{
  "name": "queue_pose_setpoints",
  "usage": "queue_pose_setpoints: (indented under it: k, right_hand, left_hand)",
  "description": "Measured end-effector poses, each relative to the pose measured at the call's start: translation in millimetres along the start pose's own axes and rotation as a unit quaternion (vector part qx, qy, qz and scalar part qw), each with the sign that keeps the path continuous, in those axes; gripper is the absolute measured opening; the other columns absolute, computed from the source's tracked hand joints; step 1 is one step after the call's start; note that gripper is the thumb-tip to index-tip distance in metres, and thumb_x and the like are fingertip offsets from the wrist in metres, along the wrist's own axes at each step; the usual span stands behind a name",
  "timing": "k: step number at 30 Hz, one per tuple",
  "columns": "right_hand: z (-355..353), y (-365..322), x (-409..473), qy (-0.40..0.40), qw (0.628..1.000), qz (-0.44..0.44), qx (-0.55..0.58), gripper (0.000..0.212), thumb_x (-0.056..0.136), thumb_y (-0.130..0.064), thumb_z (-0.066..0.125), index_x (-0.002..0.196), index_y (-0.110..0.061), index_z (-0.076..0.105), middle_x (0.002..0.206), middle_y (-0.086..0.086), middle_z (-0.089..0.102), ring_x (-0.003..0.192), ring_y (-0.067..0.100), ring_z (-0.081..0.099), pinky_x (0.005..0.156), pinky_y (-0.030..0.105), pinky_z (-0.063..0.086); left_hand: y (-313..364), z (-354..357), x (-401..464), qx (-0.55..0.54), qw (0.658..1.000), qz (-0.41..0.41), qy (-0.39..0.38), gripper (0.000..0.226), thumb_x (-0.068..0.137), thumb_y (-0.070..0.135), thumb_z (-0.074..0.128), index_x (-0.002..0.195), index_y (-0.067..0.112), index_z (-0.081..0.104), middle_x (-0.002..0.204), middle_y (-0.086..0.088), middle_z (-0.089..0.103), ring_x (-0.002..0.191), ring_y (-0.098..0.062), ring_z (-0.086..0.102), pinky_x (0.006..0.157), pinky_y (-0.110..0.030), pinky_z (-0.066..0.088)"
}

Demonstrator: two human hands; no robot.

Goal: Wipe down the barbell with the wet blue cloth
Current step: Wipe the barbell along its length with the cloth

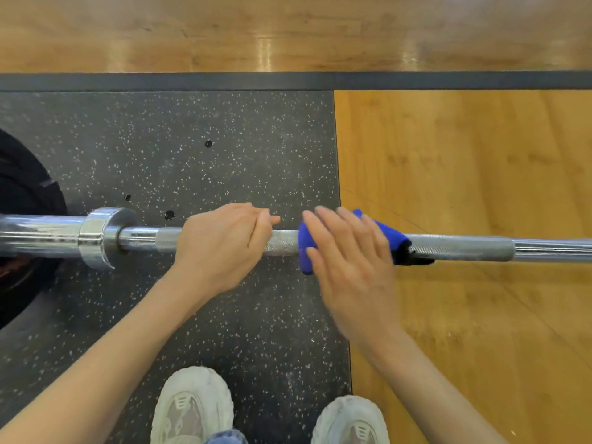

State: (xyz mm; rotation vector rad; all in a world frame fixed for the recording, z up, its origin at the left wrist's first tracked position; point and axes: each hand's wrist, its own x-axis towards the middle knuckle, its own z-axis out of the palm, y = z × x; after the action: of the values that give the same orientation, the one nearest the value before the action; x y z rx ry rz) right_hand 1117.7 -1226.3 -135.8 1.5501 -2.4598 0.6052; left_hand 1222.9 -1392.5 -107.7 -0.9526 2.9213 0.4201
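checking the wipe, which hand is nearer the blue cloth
Right. The right hand lies over the blue cloth draped on the barbell; the left hand rests on the bar beside it, apart.

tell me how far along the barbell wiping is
Done: the blue cloth is draped over the barbell, near the middle of the rough grip section. In hand: the left hand grips the bar beside the collar, and the right hand lies flat over the cloth, fingers straight. Left: no wet streaks show, so wiped length can't be judged; the bar to the right and the sleeve look untouched.
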Motion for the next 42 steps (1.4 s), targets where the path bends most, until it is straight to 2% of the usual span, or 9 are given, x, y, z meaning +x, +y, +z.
queue_pose_setpoints:
  k: [7,11,16,21,26,31,34,38,42]
  right_hand:
    - [19.4,-11.3,18.1,0.064,0.995,0.078,-0.001,0.041,0.111,-0.029,0.034,0.146,-0.018,0.052,0.151,0.0,0.05,0.143,0.027,0.039,0.123,0.044,0.018]
    - [26.7,15.1,26.9,0.062,0.997,-0.033,-0.038,0.04,0.112,-0.03,0.034,0.149,-0.018,0.043,0.154,0.004,0.047,0.144,0.028,0.037,0.121,0.043,0.022]
    - [32.4,18.2,33.3,0.095,0.993,0.04,-0.054,0.038,0.112,-0.029,0.034,0.149,-0.021,0.041,0.154,0.002,0.047,0.144,0.029,0.036,0.122,0.044,0.018]
    - [34.8,39.4,47.3,0.073,0.992,-0.079,-0.07,0.039,0.111,-0.028,0.04,0.149,-0.018,0.04,0.151,0.004,0.051,0.14,0.026,0.041,0.118,0.041,0.026]
    - [32.7,41.7,50.3,0.101,0.993,0.028,-0.061,0.037,0.112,-0.028,0.037,0.147,-0.018,0.042,0.149,0.005,0.052,0.139,0.029,0.041,0.118,0.046,0.026]
    - [41.0,54.5,71.2,0.077,0.991,-0.083,-0.068,0.04,0.111,-0.027,0.041,0.15,-0.018,0.039,0.152,0.004,0.049,0.14,0.027,0.043,0.119,0.042,0.025]
    - [32.3,81.2,65.2,0.095,0.992,-0.018,-0.079,0.042,0.11,-0.028,0.044,0.15,-0.018,0.039,0.152,0.007,0.048,0.141,0.03,0.041,0.119,0.044,0.025]
    - [58.3,43.8,87.7,0.138,0.988,-0.013,-0.071,0.053,0.1,-0.014,0.063,0.149,-0.019,0.041,0.151,0.002,0.048,0.14,0.029,0.04,0.121,0.043,0.021]
    - [56.1,75.4,100.4,0.124,0.982,-0.093,-0.11,0.064,0.095,-0.01,0.071,0.15,-0.02,0.04,0.151,0.004,0.051,0.139,0.027,0.045,0.119,0.039,0.025]
  left_hand:
    - [1.3,15.8,12.5,0.047,0.971,0.091,0.216,0.048,0.111,0.026,0.024,0.141,0.015,0.06,0.151,-0.001,0.052,0.148,-0.026,0.037,0.122,-0.042,0.019]
    - [-0.5,24.7,23.0,0.069,0.96,0.119,0.242,0.048,0.111,0.027,0.024,0.141,0.018,0.06,0.154,0.001,0.049,0.148,-0.027,0.037,0.118,-0.04,0.024]
    - [0.7,24.4,42.1,0.059,0.96,0.121,0.246,0.048,0.111,0.026,0.025,0.135,0.02,0.066,0.151,0.002,0.052,0.145,-0.025,0.043,0.112,-0.04,0.035]
    - [-3.6,19.9,58.5,0.052,0.963,0.121,0.235,0.05,0.112,0.028,0.024,0.127,0.019,0.071,0.144,0.001,0.059,0.14,-0.025,0.049,0.108,-0.04,0.039]
    - [-3.3,14.7,76.6,0.022,0.968,0.118,0.218,0.051,0.111,0.027,0.028,0.114,0.023,0.078,0.131,0.003,0.068,0.133,-0.025,0.057,0.102,-0.038,0.043]
    - [-6.1,4.1,94.9,0.003,0.983,0.1,0.157,0.053,0.109,0.031,0.026,0.114,0.028,0.078,0.129,0.008,0.069,0.133,-0.018,0.056,0.099,-0.029,0.038]
    - [-5.5,-4.8,106.8,-0.015,0.992,0.069,0.104,0.059,0.106,0.039,0.019,0.112,0.035,0.078,0.126,0.015,0.069,0.132,-0.011,0.056,0.094,-0.026,0.037]
    - [-4.9,-17.1,127.6,0.059,0.998,0.028,0.019,0.084,0.09,0.055,-0.006,0.109,0.035,0.073,0.108,0.008,0.074,0.104,-0.02,0.067,0.07,-0.033,0.041]
    - [-5.4,-22.0,140.7,0.021,0.999,0.031,0.004,0.068,0.104,0.053,0.007,0.121,0.038,0.071,0.13,0.009,0.068,0.131,-0.013,0.056,0.092,-0.037,0.048]
